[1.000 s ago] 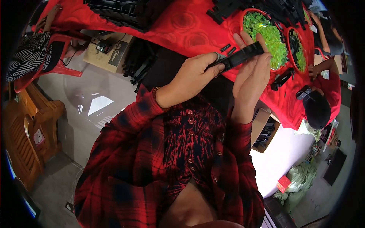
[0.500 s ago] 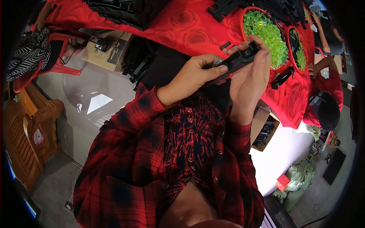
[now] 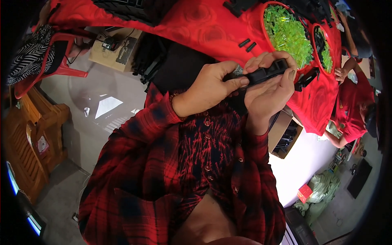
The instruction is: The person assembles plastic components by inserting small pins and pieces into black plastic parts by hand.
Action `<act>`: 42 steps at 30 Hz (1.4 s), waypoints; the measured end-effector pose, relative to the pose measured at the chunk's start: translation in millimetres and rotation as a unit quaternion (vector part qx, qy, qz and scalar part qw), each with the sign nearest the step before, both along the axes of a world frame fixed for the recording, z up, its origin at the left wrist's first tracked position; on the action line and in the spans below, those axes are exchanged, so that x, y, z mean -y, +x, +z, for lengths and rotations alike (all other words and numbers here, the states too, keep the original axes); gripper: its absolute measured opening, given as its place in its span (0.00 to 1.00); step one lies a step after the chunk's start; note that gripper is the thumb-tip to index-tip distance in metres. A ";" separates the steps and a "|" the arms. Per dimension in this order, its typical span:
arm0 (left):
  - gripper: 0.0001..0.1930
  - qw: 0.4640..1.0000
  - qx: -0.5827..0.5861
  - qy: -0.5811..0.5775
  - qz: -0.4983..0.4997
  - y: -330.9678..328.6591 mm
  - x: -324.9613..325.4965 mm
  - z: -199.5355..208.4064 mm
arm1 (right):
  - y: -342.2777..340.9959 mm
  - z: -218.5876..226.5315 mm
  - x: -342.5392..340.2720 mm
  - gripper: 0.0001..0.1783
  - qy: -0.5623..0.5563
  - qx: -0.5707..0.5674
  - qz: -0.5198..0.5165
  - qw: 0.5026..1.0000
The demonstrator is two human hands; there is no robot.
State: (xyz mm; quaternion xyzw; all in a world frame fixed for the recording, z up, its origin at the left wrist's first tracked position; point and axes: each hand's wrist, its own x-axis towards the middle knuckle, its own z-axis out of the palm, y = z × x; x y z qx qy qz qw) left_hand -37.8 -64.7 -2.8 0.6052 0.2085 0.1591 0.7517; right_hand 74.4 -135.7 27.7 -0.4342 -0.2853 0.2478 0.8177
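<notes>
Both of my hands hold one long black plastic part [image 3: 263, 74] in front of my chest, close to the table's near edge. My left hand [image 3: 212, 83] pinches its left end between thumb and fingers. Around the right end, the fingers of my right hand [image 3: 271, 87] are curled, with the palm turned up beneath it. A small greyish, clear-looking bit [image 3: 237, 70] shows by my left fingertips; I cannot make out what it is. Beyond my hands stands a round red basket [image 3: 263, 24] full of small yellow-green clear pieces [image 3: 288, 36].
Two short black strips [image 3: 247, 45] lie on the red tablecloth [image 3: 204, 24]. Black plastic parts [image 3: 134, 10] are piled at the far left. A second red basket [image 3: 322, 49] stands at the right, near a person in red [image 3: 357, 106]. An open carton [image 3: 286, 134] sits below the table.
The black part has come down a little and tilted flatter, and my right fingers have curled further over it. The person in red at the right has shifted position.
</notes>
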 end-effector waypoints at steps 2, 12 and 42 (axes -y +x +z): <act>0.09 1.000 -0.018 0.013 -0.010 -2.3 1.4 3.8 | -0.8 -3.8 5.0 0.23 0.005 0.002 0.006 1.000; 0.13 0.986 0.019 -0.112 -0.119 6.2 -15.5 3.8 | 16.3 -6.4 2.0 0.18 -0.046 -0.002 -0.026 0.999; 0.18 0.860 0.177 -0.476 0.047 8.8 -10.0 -40.9 | -37.1 -43.2 -5.6 0.23 -0.399 0.371 -0.143 0.826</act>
